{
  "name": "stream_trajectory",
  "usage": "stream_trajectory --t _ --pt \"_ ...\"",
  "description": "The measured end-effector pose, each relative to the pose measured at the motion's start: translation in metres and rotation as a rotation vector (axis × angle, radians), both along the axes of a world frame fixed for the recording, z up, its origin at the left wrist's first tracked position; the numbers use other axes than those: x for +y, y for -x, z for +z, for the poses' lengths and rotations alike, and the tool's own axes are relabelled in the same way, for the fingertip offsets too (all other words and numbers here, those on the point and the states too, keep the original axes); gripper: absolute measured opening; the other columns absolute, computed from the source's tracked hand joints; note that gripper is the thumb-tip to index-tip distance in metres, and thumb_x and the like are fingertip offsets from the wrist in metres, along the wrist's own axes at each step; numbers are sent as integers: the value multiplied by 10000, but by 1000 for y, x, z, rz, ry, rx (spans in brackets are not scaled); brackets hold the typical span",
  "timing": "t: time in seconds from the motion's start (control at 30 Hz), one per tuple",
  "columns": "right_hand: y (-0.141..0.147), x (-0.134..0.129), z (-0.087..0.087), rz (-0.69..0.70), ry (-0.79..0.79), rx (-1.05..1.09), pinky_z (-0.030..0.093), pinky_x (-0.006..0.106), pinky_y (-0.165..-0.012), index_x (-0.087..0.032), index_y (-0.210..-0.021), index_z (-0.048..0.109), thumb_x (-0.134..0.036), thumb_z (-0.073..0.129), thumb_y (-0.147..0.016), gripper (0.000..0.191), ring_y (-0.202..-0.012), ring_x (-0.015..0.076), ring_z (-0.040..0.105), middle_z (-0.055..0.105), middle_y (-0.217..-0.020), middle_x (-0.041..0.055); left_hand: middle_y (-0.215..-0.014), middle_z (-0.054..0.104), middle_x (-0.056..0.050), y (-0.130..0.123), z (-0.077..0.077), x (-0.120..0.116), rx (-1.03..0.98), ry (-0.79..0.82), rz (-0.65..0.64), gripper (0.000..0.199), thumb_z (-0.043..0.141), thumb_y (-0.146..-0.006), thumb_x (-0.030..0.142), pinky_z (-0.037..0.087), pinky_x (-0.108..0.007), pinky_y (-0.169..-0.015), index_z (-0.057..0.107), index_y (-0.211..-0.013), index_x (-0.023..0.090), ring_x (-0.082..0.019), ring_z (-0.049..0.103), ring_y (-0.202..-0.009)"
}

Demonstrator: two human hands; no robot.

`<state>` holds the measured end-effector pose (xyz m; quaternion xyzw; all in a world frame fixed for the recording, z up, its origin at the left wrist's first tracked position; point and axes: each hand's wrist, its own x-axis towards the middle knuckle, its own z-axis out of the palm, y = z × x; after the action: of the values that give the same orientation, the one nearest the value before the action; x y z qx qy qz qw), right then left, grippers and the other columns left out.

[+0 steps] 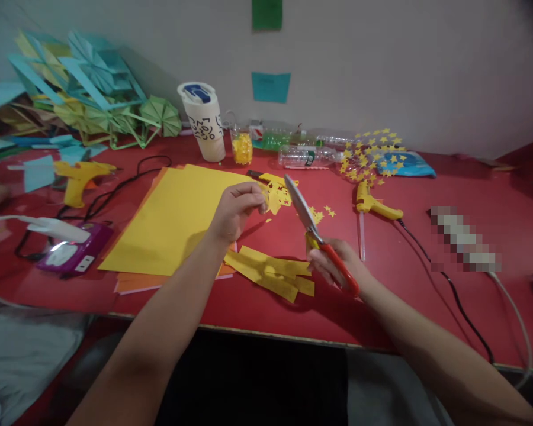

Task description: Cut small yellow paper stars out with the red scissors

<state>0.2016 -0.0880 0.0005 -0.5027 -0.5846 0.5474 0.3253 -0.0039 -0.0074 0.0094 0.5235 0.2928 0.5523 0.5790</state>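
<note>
My left hand (236, 214) is closed in a pinch, with a small yellow piece of paper (265, 201) just showing at its fingertips. My right hand (337, 263) is wrapped round red-handled scissors (302, 206), their blades pointing up and away from me. A bit of yellow shows by the right fingers, and I cannot tell whether it is paper or part of the handle. Below and between the hands lie several yellow paper strips (270, 275). Beyond them are yellow paper scraps (279, 192) and small cut stars (322, 214). Yellow sheets (169, 219) are stacked under my left forearm.
A yellow glue gun (377, 208) lies at right, its cord trailing to the table edge. Another glue gun (80, 180) and a purple power socket (75, 251) are at left. Behind stand a white tumbler (204, 124), a cup of yellow pieces (242, 148) and plastic bottles (304, 157).
</note>
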Motion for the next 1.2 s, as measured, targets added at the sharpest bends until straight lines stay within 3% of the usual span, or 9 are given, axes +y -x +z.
stream_trajectory --t 0.17,0.33,0.53,0.7,0.87,1.0,1.1,1.2 --pt "-5 5 -6 -166 -38 51 310 227 -327 -190 -715 533 -451 700 -672 313 -283 71 363 417 -369 -105 -488 548 27 -8 1 -5 185 34 -135 140 606 -636 193 433 -241 -579 574 -503 164 -70 490 -501" --pt "-1 9 -6 -253 -50 78 400 252 -379 -188 -753 547 -447 710 -646 324 -295 79 375 429 -384 -109 -569 574 11 -26 -3 -16 500 -41 -230 137 612 -661 220 410 -254 -570 586 -536 169 -86 499 -555" --pt "5 8 -5 -241 -3 45 516 308 -517 -201 -706 526 -413 657 -684 250 -281 84 377 366 -341 -127 -575 556 9 -35 -9 -24 611 -155 -300 180 578 -720 240 399 -254 -577 571 -553 173 -90 487 -569" --pt "4 8 -2 -248 -39 65 532 307 -571 -205 -666 502 -313 594 -692 145 -281 72 368 376 -346 -123 -567 558 5 -34 -8 -24 672 -169 -304 212 590 -733 282 391 -249 -556 580 -551 173 -92 492 -558" --pt "-15 25 -4 -386 -128 6 504 267 -537 -206 -607 472 -234 541 -693 114 -292 62 354 364 -341 -113 -533 568 4 -23 -2 -16 558 -163 -46 270 586 -742 304 418 -264 -606 583 -503 178 -92 503 -548" --pt "-27 39 -15 -410 -43 -76 261 224 -315 -204 -575 463 -289 610 -679 199 -273 70 321 385 -334 -83 -518 557 19 -15 -2 -10 419 -146 105 252 592 -736 264 433 -265 -635 582 -497 184 -95 510 -559" --pt "-25 41 -18 -431 -42 -61 276 237 -341 -210 -569 455 -321 629 -689 239 -286 75 321 365 -328 -83 -489 521 29 -14 -3 -8 297 -123 128 253 599 -716 231 443 -264 -672 568 -470 183 -88 501 -555" --pt "-18 36 -12 -406 -84 -44 294 238 -368 -215 -579 449 -374 604 -723 265 -323 80 335 360 -364 -80 -471 494 29 -15 -2 -9 139 -6 52 244 615 -682 241 448 -255 -630 557 -453 179 -81 475 -527"
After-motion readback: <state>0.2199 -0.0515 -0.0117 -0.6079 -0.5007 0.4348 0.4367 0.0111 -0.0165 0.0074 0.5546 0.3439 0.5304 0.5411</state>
